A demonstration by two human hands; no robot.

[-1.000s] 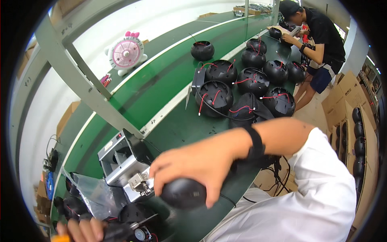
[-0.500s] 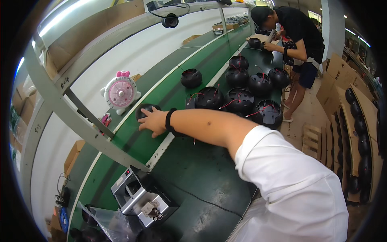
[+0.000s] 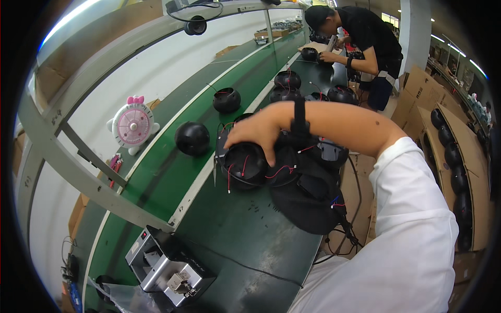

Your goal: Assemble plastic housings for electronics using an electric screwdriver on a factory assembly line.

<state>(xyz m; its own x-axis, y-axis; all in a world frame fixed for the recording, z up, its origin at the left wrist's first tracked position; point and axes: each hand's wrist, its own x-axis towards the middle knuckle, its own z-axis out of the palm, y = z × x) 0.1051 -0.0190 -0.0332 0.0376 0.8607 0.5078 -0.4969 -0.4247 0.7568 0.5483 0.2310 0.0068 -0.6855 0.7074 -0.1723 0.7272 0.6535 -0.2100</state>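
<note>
My right hand reaches in from the right, with a black band on the wrist. Its fingers and thumb curve over the rim of a hollow round black shell at the near end of a group on the table. Thin red wires hang from the shell's open side. A second round black shell sits by itself on the green belt, left of my hand. Beside the held shell, partly under my forearm, lies a black fabric-like piece with a wire connector. My left hand is out of view.
A silver and black machine stands on the near table, its cable running right. A metal post slants up beside the belt, near a pink and white fan. More shells stand farther off. A co-worker bends over the far end.
My right hand has left the round shell on the belt and come right, onto a wired shell on the table. The view has shifted a little. The black fabric-like piece now shows.
</note>
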